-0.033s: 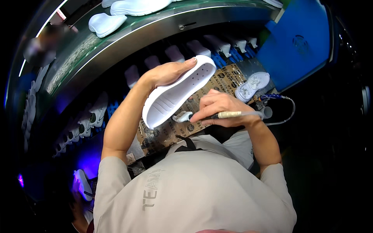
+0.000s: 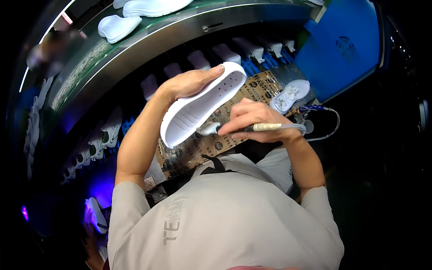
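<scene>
My left hand (image 2: pixel 195 84) is closed around the far left edge of a white shoe sole (image 2: pixel 201 104), thumb over its rim near the upper end. The sole is tilted, its hollow inner side showing ridges at one end and small holes at the other. In my right hand (image 2: pixel 255 118) is a brush (image 2: pixel 265 127), its handle partly wrapped in beige tape, with a clear hose trailing from its back end. The pale, blurred bristle head lies close to the sole's near edge; whether they touch I cannot tell.
A printed cardboard sheet (image 2: pixel 189 155) covers the bench below. To the right are another white sole (image 2: pixel 290 95), a small cup (image 2: pixel 307 126) and a blue panel (image 2: pixel 339 54). Shoe uppers (image 2: pixel 198 59) line the far rack; soles (image 2: pixel 119 28) lie on a green conveyor (image 2: pixel 92 54).
The brush has moved slightly up and left toward the sole's near edge, and its head is more blurred. My left hand keeps its hold on the sole.
</scene>
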A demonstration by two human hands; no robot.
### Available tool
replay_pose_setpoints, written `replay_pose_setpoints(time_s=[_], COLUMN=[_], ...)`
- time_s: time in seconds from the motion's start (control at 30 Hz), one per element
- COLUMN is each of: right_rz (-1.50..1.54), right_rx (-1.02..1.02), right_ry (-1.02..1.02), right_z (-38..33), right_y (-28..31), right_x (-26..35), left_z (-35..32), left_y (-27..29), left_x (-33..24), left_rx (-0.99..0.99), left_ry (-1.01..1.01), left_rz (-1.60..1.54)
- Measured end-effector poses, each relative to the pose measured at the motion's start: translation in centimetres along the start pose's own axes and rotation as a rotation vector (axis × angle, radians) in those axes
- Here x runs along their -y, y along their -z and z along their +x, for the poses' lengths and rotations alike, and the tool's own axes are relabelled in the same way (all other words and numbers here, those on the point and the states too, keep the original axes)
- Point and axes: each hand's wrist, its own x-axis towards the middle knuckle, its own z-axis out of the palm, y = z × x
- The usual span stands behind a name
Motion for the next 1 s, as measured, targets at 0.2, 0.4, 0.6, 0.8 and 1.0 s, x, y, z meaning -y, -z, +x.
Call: replay_pose_setpoints(time_s=[0.2, 0.4, 0.6, 0.8, 1.0], right_rz=[-0.163, -0.296, -0.412, -0.142, 0.069], right_rx=[-0.019, -0.076, -0.156, -0.08, -0.417], right_ry=[0.005, -0.011, 0.016, -0.03, -0.14], right_z=[-0.6, -1.5, -0.9, -1.4, -4.0], right_y=[1.2, 2.6, 3.5, 3.4, 2.6], right_x=[0.0, -0.6, -0.6, 0.4, -0.8], left_z=[-0.8, -2.0, -3.3, -5.5, -5.1], left_y=[0.5, 0.9, 2.0, 1.5, 9.5], left_x=[0.1, 0.4, 1.5, 2.1, 0.3], left_rx=[-0.028, -0.011, 0.0, -0.033, 0.45], left_ry=[0.036, 0.023, -0.026, 0.058, -0.668], left_rz=[0.2, 0.095, 0.131, -0.213, -0.799])
